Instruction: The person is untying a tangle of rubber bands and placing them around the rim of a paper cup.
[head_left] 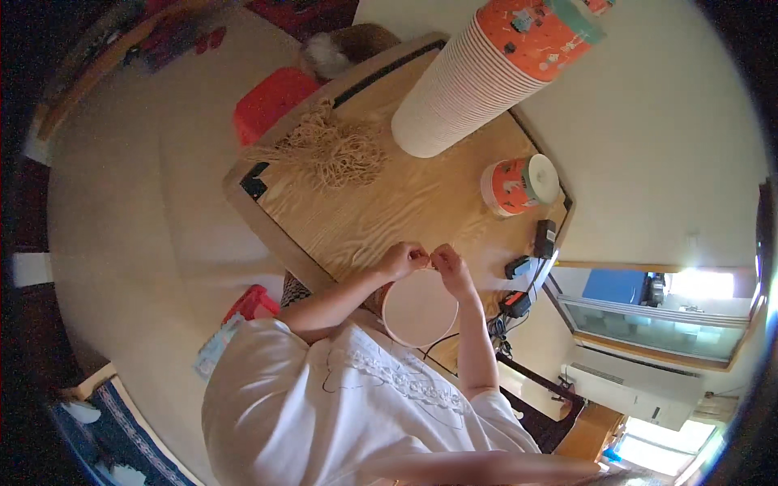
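A pale round tub [420, 308], its flat circular face turned toward the viewer, lies between the person's forearms at the near side of the worktop [405, 212]; whether it rests there is hidden. The left hand [405, 261] and right hand [448, 263] meet at its far rim, so the tub lies on the body side of both, neither clearly nearer. The visible face is round and shows no long axis. Both hands are curled, fingertips drawn inward and close together; whether they grip the rim or something finer cannot be told. Beyond them, to the right, stands a short orange tub [510, 188], with black adapters [545, 239] nearer the body. Farther off, a tall stack of tubs [466, 101] leans across the view, beside a tangle of tan string [340, 154] to its left.
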Demonstrator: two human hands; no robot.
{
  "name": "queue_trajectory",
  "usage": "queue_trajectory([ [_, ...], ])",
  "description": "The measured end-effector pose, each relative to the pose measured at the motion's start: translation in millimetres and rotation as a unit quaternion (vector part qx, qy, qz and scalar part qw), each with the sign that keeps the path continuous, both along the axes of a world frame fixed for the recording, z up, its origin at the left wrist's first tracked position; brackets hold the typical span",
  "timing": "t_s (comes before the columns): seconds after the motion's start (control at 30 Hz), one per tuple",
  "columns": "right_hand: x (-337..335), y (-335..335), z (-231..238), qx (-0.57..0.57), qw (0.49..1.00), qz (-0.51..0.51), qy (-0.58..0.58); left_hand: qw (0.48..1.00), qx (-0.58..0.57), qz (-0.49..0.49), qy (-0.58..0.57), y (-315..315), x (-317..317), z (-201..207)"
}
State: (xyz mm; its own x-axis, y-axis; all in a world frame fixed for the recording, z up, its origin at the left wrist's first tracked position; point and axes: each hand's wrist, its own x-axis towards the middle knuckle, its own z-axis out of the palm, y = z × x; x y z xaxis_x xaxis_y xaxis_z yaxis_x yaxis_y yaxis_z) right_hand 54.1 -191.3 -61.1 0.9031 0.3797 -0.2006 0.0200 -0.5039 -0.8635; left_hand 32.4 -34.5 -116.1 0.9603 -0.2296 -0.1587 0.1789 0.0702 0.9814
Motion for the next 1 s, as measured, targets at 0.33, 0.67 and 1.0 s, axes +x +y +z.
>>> queue_trajectory([
  [0.33,2,8,12,-0.045,0.999,-0.019,-0.012,0.965,0.090,-0.105,-0.221,42,20,12],
  [0.67,-10,8,5,-0.063,0.995,-0.081,-0.005,0.945,0.174,-0.101,-0.257,29,13,19],
  [1.0,-17,5,8,-0.109,0.989,-0.098,-0.026,0.924,0.211,-0.143,-0.284,23,10,23],
])
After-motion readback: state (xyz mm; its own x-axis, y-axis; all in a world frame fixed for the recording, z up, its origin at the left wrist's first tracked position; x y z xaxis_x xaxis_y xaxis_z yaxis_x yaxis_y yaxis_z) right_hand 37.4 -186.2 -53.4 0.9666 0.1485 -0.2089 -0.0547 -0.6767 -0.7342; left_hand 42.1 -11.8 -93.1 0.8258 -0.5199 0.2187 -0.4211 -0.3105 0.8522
